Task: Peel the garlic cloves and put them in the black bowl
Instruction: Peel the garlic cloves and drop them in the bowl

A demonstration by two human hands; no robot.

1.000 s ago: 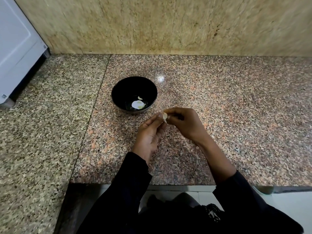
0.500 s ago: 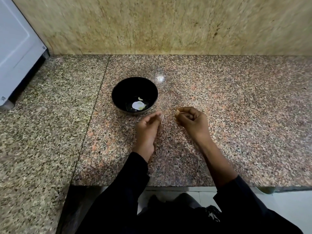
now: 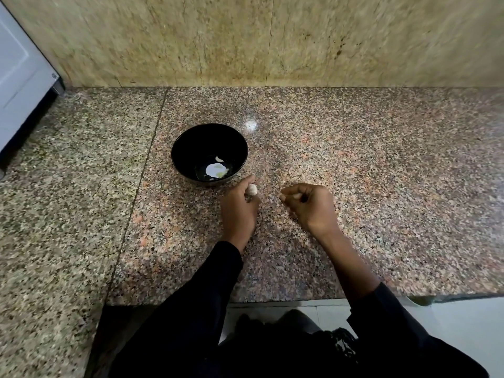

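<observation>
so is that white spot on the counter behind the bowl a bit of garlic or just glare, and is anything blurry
Head view: the white spot looks like light glare on the polished granite counter, not garlic. The wall is smeared by blur, and the frame edges bow from the wide lens. The black bowl and the clove in the left hand stay fairly sharp.

We note a speckled granite table (image 3: 354, 186), two slabs meeting at a seam left of centre. The black bowl (image 3: 185, 159) stands on the pinker right slab, near the seam.
</observation>
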